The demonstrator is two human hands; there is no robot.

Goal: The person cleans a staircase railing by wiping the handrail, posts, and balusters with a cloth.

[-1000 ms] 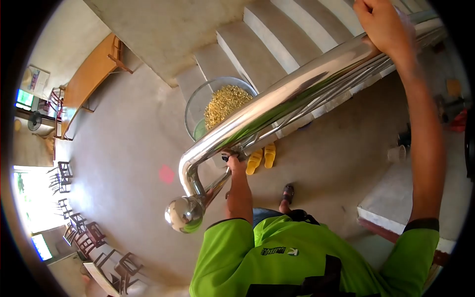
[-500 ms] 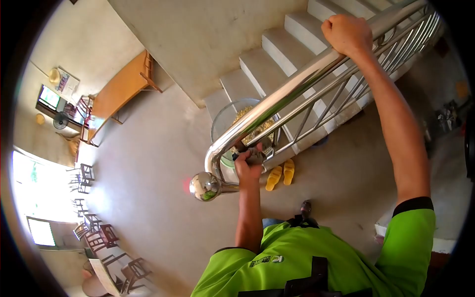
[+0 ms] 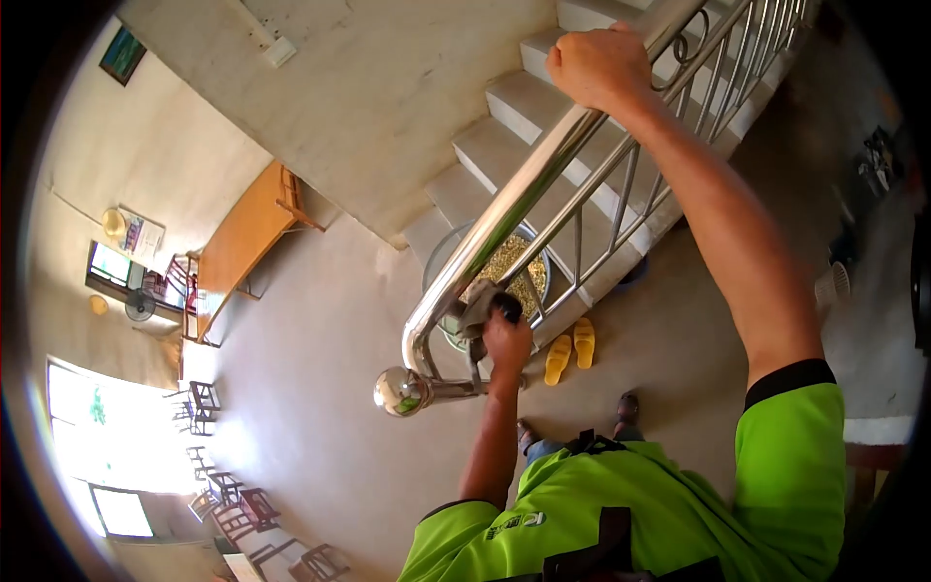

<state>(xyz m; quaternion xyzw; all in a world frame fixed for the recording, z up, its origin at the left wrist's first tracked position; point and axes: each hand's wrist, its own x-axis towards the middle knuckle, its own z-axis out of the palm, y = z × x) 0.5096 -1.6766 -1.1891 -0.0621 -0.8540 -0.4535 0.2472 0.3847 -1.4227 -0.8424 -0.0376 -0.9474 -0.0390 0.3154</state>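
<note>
Beside the steel ball finial, the left hand is wrapped around a grey-and-black item near the railing's lower bend. Farther right, the right hand curls over the polished handrail; what is finished or left does not show.

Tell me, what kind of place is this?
It looks like a big room in someone's home, though I can't be sure. There are stairs, a long wooden table and yellow slippers.
</note>
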